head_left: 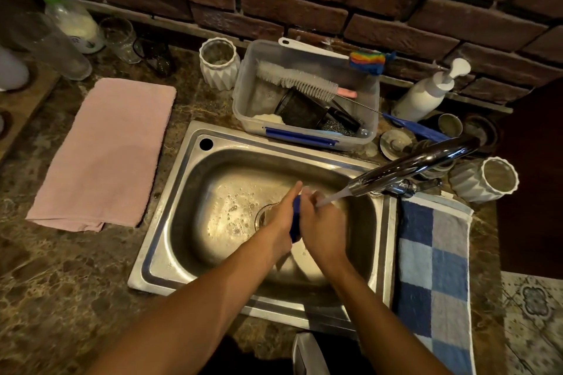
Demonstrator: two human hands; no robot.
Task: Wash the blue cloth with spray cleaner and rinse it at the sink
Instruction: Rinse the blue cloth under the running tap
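Note:
The blue cloth point(295, 222) is bunched up and squeezed between my two hands over the steel sink point(182, 222); only a narrow blue strip of it shows. My left hand point(281, 216) presses it from the left with its fingers stretched forward. My right hand point(323, 222) curls round it from the right. A stream of water point(332, 196) runs from the chrome tap point(411, 166) onto my right hand's fingers. A spray bottle with a green trigger point(65, 14) stands at the far left by the brick wall.
A pink towel point(106, 152) lies left of the sink, a blue checked towel point(432, 277) right of it. Behind the sink stand a clear tub of brushes point(304, 94), two white ribbed jars point(219, 62) point(484, 179) and a white pump bottle point(426, 91).

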